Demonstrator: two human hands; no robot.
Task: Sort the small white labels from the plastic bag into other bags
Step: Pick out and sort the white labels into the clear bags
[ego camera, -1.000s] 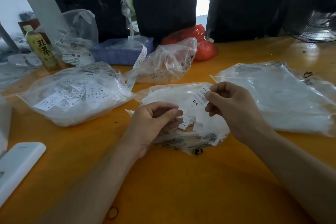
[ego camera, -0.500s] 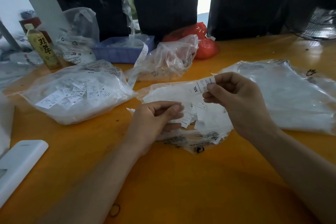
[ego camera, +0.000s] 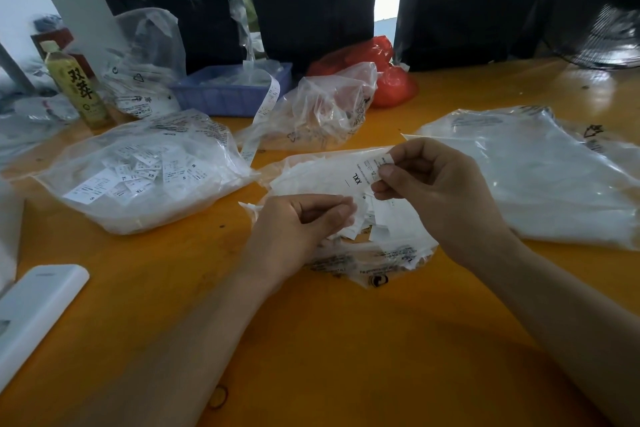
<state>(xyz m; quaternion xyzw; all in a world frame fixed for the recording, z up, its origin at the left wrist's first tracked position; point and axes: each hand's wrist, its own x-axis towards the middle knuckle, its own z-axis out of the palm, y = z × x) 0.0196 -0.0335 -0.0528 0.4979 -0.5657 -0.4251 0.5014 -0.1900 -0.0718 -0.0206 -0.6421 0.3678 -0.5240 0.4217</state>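
I'm seeing the right hand [ego camera: 446, 198] pinching an XXL label [ego camera: 367, 174] above the plastic bag [ego camera: 346, 215] at table centre. The left hand [ego camera: 298, 225] is curling at nine o'clock; whether it holds labels, I cannot tell.

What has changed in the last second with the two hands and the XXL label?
The right hand raised the XXL label a little off the heap, pinching it throughout. The left hand stayed curled over the labels in the middle bag. The bag on the left did not move.
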